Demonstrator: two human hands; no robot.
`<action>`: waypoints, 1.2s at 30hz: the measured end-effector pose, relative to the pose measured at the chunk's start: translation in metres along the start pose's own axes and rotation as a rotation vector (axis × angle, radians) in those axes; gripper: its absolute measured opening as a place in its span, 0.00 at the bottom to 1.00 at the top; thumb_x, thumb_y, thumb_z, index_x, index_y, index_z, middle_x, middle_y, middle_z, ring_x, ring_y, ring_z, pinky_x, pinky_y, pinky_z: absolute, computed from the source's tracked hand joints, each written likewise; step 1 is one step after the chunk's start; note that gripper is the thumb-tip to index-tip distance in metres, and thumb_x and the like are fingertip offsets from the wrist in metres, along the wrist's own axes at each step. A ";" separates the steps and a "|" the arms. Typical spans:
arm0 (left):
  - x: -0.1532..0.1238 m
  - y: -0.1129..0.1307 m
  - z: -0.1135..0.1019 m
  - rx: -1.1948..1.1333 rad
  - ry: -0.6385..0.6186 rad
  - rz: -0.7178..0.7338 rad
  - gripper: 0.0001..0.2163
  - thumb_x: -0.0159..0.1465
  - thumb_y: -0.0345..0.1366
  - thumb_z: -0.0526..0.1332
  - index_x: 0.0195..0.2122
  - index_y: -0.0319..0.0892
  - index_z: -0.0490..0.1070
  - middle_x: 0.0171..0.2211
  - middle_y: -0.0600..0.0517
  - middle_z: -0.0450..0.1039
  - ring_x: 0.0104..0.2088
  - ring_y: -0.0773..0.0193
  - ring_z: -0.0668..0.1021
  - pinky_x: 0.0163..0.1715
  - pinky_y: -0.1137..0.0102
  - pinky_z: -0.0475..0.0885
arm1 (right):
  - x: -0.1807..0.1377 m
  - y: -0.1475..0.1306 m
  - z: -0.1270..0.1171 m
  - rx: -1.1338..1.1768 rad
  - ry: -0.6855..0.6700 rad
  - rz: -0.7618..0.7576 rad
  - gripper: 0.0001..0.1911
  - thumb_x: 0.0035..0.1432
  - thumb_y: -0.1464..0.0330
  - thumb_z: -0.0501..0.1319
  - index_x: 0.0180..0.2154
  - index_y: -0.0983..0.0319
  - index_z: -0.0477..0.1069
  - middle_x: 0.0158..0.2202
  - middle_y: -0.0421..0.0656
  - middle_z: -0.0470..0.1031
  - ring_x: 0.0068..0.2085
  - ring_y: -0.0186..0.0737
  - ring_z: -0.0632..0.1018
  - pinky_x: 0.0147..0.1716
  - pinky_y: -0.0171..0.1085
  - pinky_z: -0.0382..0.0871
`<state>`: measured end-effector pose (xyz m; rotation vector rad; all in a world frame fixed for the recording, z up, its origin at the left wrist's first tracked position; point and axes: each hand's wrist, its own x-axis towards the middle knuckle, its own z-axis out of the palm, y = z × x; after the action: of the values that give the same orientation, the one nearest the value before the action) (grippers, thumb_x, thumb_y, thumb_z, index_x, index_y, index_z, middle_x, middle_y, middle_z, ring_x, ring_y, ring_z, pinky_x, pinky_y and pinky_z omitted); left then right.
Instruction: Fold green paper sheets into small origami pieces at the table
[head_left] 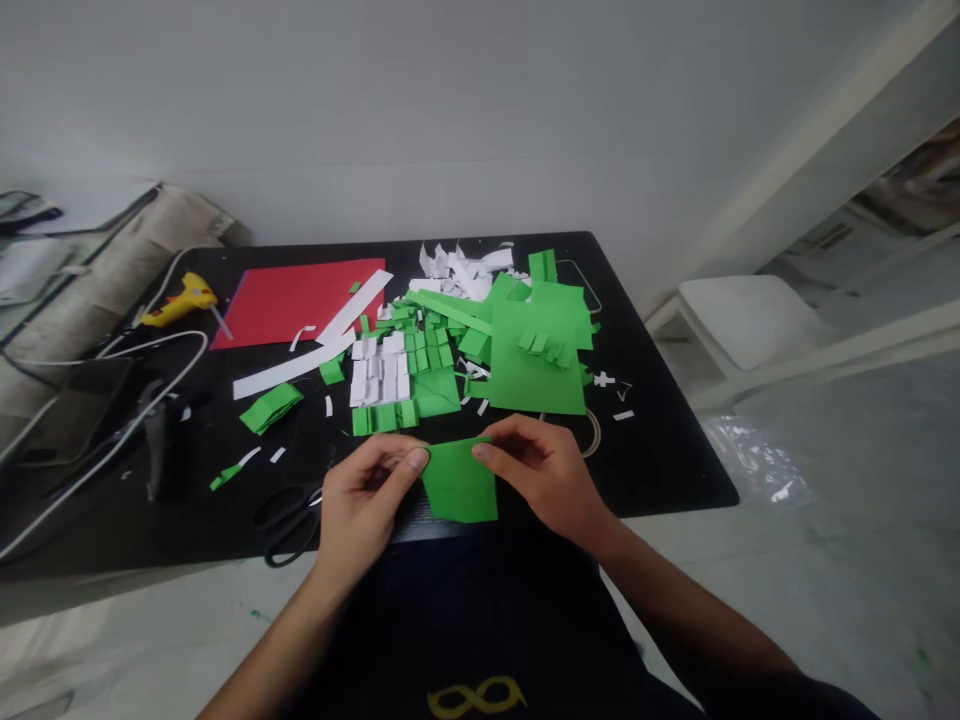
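Between my hands, over the table's front edge, hangs a small piece of green paper (462, 485) with a faint crease across it. My left hand (371, 490) pinches its upper left corner between thumb and forefinger. The upper right corner is gripped the same way by my right hand (544, 480). Just beyond lie folded green and white paper pieces (380, 370) grouped in a block, and larger green sheets (536, 375) with small folded bits on top. A pair of black scissors (289, 520) rests beside my left hand, its blades hidden.
On the black table (645, 440) lie a red sheet (300, 300), white paper strips (281, 368), a folded green stack (271, 408) and white scraps (461, 270). A yellow glue gun (182, 300) and a white cable (176, 385) occupy the left. A white stool (739, 320) stands right.
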<state>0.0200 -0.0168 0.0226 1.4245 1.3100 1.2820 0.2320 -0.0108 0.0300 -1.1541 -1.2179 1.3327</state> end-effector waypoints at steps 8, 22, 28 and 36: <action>0.000 0.002 0.002 0.010 0.000 -0.008 0.04 0.63 0.37 0.71 0.34 0.43 0.83 0.28 0.53 0.83 0.27 0.65 0.81 0.28 0.74 0.77 | -0.002 -0.005 0.001 -0.039 -0.005 -0.006 0.12 0.59 0.56 0.73 0.34 0.57 0.81 0.31 0.41 0.81 0.34 0.40 0.80 0.35 0.39 0.76; -0.005 0.000 0.004 -0.035 -0.032 -0.020 0.06 0.63 0.38 0.71 0.31 0.44 0.82 0.26 0.53 0.81 0.26 0.65 0.79 0.27 0.73 0.75 | -0.004 -0.004 0.000 -0.114 0.004 -0.077 0.07 0.64 0.62 0.69 0.37 0.58 0.81 0.33 0.41 0.83 0.34 0.39 0.81 0.33 0.36 0.75; -0.007 -0.001 0.008 -0.057 0.021 -0.044 0.06 0.62 0.38 0.72 0.30 0.43 0.83 0.26 0.52 0.81 0.25 0.64 0.79 0.26 0.72 0.75 | -0.005 -0.004 0.003 -0.096 0.012 -0.044 0.10 0.64 0.60 0.69 0.34 0.58 0.81 0.32 0.42 0.83 0.34 0.41 0.82 0.34 0.38 0.77; -0.012 -0.007 0.012 -0.159 0.043 -0.083 0.03 0.62 0.36 0.73 0.35 0.44 0.82 0.28 0.54 0.80 0.28 0.67 0.78 0.29 0.75 0.74 | -0.006 0.002 0.004 -0.126 0.086 -0.076 0.10 0.64 0.59 0.69 0.35 0.58 0.82 0.33 0.43 0.84 0.33 0.42 0.82 0.32 0.38 0.76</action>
<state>0.0308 -0.0266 0.0118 1.2262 1.2533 1.3363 0.2289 -0.0169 0.0285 -1.2293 -1.2852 1.1520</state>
